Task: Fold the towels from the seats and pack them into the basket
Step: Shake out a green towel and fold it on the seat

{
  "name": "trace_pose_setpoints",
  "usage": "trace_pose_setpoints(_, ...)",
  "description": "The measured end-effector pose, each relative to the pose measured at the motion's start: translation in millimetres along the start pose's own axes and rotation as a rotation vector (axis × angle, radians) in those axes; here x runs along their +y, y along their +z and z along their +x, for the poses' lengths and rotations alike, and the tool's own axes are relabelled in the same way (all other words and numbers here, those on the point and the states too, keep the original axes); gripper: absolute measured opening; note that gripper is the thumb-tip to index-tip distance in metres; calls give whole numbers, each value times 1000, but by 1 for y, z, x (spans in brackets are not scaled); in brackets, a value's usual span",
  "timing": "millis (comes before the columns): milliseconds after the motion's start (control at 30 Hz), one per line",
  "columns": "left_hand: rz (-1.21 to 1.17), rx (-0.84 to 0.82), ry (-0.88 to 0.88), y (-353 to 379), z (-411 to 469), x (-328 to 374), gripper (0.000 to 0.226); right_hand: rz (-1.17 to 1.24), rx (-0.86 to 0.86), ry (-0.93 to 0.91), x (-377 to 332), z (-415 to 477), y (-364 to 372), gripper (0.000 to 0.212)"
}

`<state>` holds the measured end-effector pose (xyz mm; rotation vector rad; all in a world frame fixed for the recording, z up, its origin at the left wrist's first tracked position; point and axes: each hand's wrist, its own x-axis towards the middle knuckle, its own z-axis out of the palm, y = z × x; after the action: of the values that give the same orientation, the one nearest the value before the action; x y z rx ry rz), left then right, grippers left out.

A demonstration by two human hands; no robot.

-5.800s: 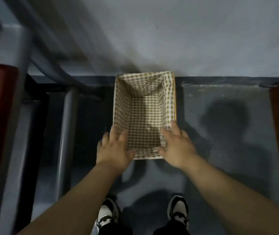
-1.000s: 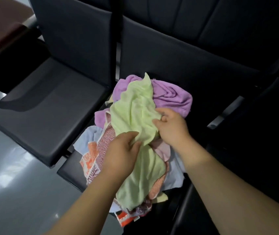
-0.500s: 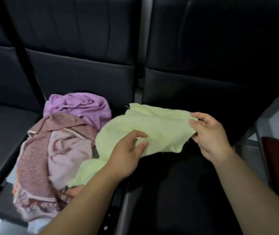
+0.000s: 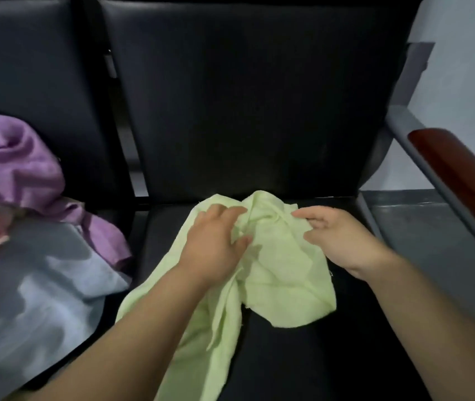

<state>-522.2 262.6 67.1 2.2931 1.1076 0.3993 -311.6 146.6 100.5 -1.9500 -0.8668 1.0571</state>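
In the head view, a light green towel (image 4: 276, 273) lies rumpled on the black seat (image 4: 346, 357) directly in front of the person. Its upper end is bunched near the backrest, and a long strip of it trails down toward the front edge of the cushion, passing under the left forearm.

The left hand (image 4: 216, 241) sits on top of the towel's upper left part. Its fingers (image 4: 227, 212) are curled over a ridge of fabric and the thumb closes in from below, so a fold of cloth is gathered between them.

The right hand (image 4: 343, 241) is at the towel's upper right edge. That edge runs between its bent index finger and the thumb beneath, which pinch it; the remaining fingers are curled behind and lie off the cloth.

On the neighbouring seat (image 4: 42, 68) to the left, a purple towel (image 4: 13, 157) is heaped above a pale blue towel (image 4: 42, 285), both apart from the hands. A reddish-brown armrest (image 4: 456, 175) runs along the right.
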Motion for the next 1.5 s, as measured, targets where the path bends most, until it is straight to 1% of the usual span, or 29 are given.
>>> trace_pose_setpoints(33, 42, 1, 25, 6, 14, -3, 57, -4, 11, -41, 2, 2, 0, 42)
trace_pose_setpoints(100, 98, -44, -8, 17, 39, -10, 66, 8, 18, -124, 2, 1, 0, 30)
trace_pose_setpoints(133, 119, -58, -28, 21, 49, -12, 65, 14, 26, -157, 1, 0, 0, 24)
trace_pose_setpoints(200, 120, -13, -29, 26, 60, -18, 46, -3, 52, -206, 1, -4, 0, 14)
trace_pose_setpoints(267, -19, 92, -21, 25, 58, -22, 28, -46, 125, -239, 4, -6, -1, 6)
trace_pose_setpoints(300, -121, 133, -29, 21, 53, -20, 23, -70, 153, -248, 3, -8, -2, 2)
trace_pose_setpoints(367, -291, 204, -41, 6, 39, -14, 17, -141, 144, -263, 1, -14, -4, 9)
trace_pose_setpoints(467, -473, 279, 23, -24, 11, -1, 4, -242, 112, -305, -7, -28, -6, 20)
trace_pose_setpoints(500, -529, 279, 45, -33, 1, 3, 5, -256, 138, -325, -10, -33, -6, 21)
trace_pose_setpoints(600, -620, 181, 89, -58, -29, 9, 11, -192, 267, -374, -17, -44, -9, 18)
trace_pose_setpoints(700, -585, 46, 142, -78, -54, 5, 19, -35, 323, -403, -22, -64, -8, 19)
trace_pose_setpoints(767, -517, 16, 139, -87, -69, 0, 23, 89, 302, -416, -24, -78, -5, 19)
trace_pose_setpoints(800, -497, 33, 130, -91, -78, -2, 24, 139, 277, -416, -24, -86, -3, 17)
trace_pose_setpoints(833, -479, 86, 118, -94, -84, -6, 24, 176, 252, -408, -23, -94, 0, 17)
trace_pose_setpoints(900, -482, 242, 75, -101, -99, -12, 20, 201, 210, -392, -18, -110, 6, 28)
trace_pose_setpoints(967, -603, 324, 24, -105, -112, -17, 18, 218, 145, -384, -10, -123, 14, 37)
trace_pose_setpoints(1000, -671, 325, 5, -107, -118, -17, 19, 222, 107, -382, -4, -127, 18, 41)
trace_pose_setpoints(1067, -765, 267, -30, -106, -128, -15, 24, 196, 37, -373, 5, -137, 27, 43)
trace_pose_setpoints(1167, -802, 150, -39, -100, -139, -11, 19, 173, -99, -336, 14, -144, 35, 38)
trace_pose_setpoints(1200, -811, 135, -45, -98, -141, -11, 18, 159, -135, -313, 15, -146, 35, 37)
trace_pose_setpoints(1267, -799, 157, -53, -96, -143, -10, 16, 124, -190, -288, 15, -148, 34, 38)
trace_pose_setpoints(1333, -785, 213, -45, -98, -143, -9, 15, 42, -208, -290, 17, -147, 31, 43)
trace_pose_setpoints(1400, -798, 281, -48, -102, -141, -11, 15, -46, -181, -310, 17, -144, 31, 48)
trace_pose_setpoints(1467, -790, 310, -49, -104, -139, -14, 15, -74, -128, -341, 15, -141, 33, 46)
trace_pose_setpoints(1500, -772, 291, -34, -104, -139, -15, 16, -71, -109, -359, 14, -139, 34, 41)
